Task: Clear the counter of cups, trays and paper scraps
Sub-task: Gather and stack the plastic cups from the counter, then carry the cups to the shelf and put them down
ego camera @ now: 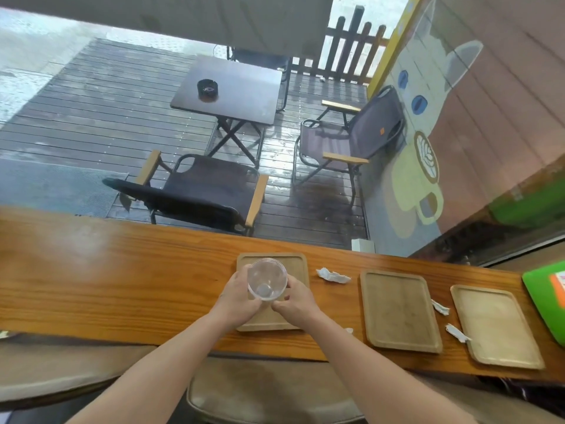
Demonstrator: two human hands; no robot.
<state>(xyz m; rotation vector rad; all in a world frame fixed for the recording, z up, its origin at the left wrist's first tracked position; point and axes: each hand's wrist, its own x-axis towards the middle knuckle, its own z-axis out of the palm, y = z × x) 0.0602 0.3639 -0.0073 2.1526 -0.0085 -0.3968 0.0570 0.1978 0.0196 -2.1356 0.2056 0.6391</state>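
A clear plastic cup (267, 278) is held upright between both hands above the left wooden tray (298, 264). My left hand (237, 296) wraps its left side and my right hand (295, 298) grips its right side. Two more wooden trays lie on the counter: the middle tray (400, 312) and the right tray (495, 327). A crumpled paper scrap (333, 275) lies between the left and middle trays. Two smaller scraps, one (440, 307) and another (457, 332), lie between the middle and right trays. A tiny scrap (349, 330) sits by my right wrist.
The long wooden counter (122, 286) runs along a window; outside are a deck, chairs and a table. A green object (547, 298) sits at the counter's far right. A padded stool (269, 393) stands below the counter's near edge.
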